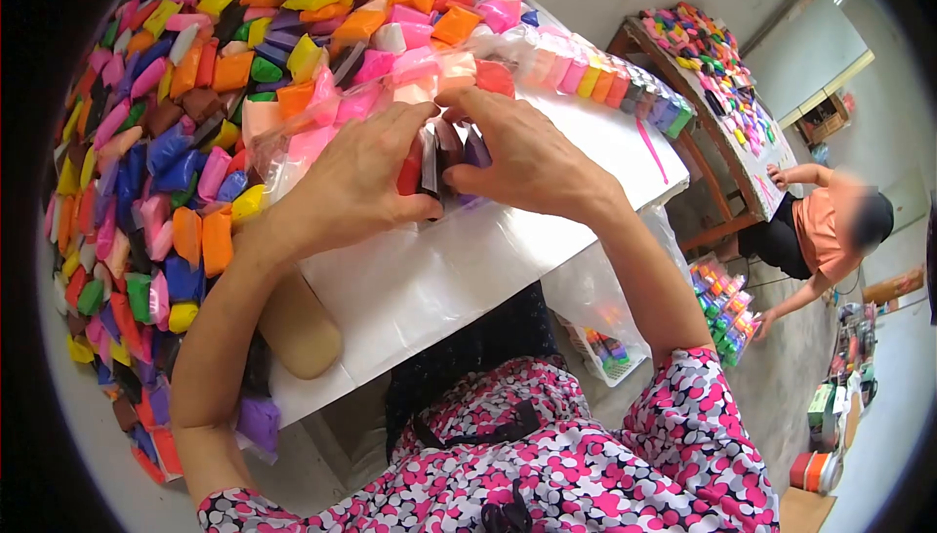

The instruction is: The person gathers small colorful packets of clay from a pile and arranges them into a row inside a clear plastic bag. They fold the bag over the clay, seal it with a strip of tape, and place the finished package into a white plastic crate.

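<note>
Both of my hands meet over the white table top, around a short row of small clay packets. My left hand (356, 177) curls round the row's left side, its thumb near a red packet (411, 170) and a black-and-white one (429, 170). My right hand (522, 157) closes on the other side, beside a brown packet (450, 145) and a purple packet (476, 150). Clear plastic film (283, 147) with pink packets lies under and behind my left hand.
Heaped colourful packets (176, 162) cover the table's left and back. A wrapped row of packets (605, 82) lies at the back right. Beyond stand another table (771, 177), a crouching person (830, 225) and stacked packets (722, 308). A white basket (610, 352) stands below the table edge.
</note>
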`<state>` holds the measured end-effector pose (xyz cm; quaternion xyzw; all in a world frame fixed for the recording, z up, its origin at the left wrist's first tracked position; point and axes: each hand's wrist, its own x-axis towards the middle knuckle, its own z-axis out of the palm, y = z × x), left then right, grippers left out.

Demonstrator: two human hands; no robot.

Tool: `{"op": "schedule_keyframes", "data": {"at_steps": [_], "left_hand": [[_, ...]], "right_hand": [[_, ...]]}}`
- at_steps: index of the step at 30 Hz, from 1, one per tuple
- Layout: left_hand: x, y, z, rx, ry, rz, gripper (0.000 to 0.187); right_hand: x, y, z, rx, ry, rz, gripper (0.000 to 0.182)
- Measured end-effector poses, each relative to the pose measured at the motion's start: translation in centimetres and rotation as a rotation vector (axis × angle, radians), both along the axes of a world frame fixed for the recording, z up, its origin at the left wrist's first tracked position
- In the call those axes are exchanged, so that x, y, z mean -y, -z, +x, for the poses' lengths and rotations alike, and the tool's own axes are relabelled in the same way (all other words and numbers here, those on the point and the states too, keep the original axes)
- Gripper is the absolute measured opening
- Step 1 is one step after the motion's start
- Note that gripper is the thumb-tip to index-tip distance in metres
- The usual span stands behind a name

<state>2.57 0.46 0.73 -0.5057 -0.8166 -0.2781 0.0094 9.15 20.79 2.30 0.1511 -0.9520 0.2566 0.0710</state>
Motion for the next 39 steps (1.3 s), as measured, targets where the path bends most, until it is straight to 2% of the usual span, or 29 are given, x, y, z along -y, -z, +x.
{"op": "schedule_keyframes", "data": {"at_steps": [4, 8, 14, 17, 20, 23, 25, 28, 31, 37, 39], "left_hand": [[0.0, 0.2, 0.6, 0.024, 0.001, 0.072, 0.072], [0.0, 0.6, 0.7, -0.027, 0.004, 0.109, 0.063], [-0.3, 0.7, 1.1, -0.071, 0.004, 0.186, 0.062], [-0.1, -0.8, 1.9, 0.105, -0.075, 0.051, 0.068], [0.8, 0.2, 1.2, 0.025, -0.014, 0.115, 0.078], [1.8, -1.1, 0.9, 0.132, 0.006, -0.002, 0.09], [2.6, -0.6, 0.6, 0.055, -0.006, -0.011, 0.093], [3.3, -0.3, 0.6, 0.039, -0.021, -0.021, 0.097], [3.5, -0.9, 1.0, 0.085, -0.032, -0.024, 0.098], [3.7, -1.0, 0.8, 0.169, 0.007, -0.047, 0.103], [3.7, -0.8, 0.8, 0.131, 0.026, -0.06, 0.102]], "right_hand": [[-0.3, 0.8, 0.1, -0.124, -0.04, 0.046, 0.058], [-0.1, -0.3, 0.7, -0.034, -0.053, 0.148, 0.057], [0.0, -0.4, 0.5, -0.001, -0.074, 0.17, 0.061], [-0.2, -0.6, 0.6, -0.015, -0.082, 0.151, 0.067], [0.0, -0.3, 0.2, -0.039, -0.087, 0.138, 0.075], [0.6, -1.0, 0.0, 0.042, -0.085, 0.111, 0.08], [1.1, -1.4, 0.0, 0.078, -0.086, 0.105, 0.082], [1.4, -0.4, -0.6, -0.039, -0.166, 0.138, 0.081], [1.9, 0.4, -0.7, -0.144, -0.152, 0.146, 0.074], [2.1, 0.8, -1.1, -0.102, -0.164, 0.115, 0.054], [2.3, 0.1, -1.0, -0.023, -0.177, 0.127, 0.053]]}}
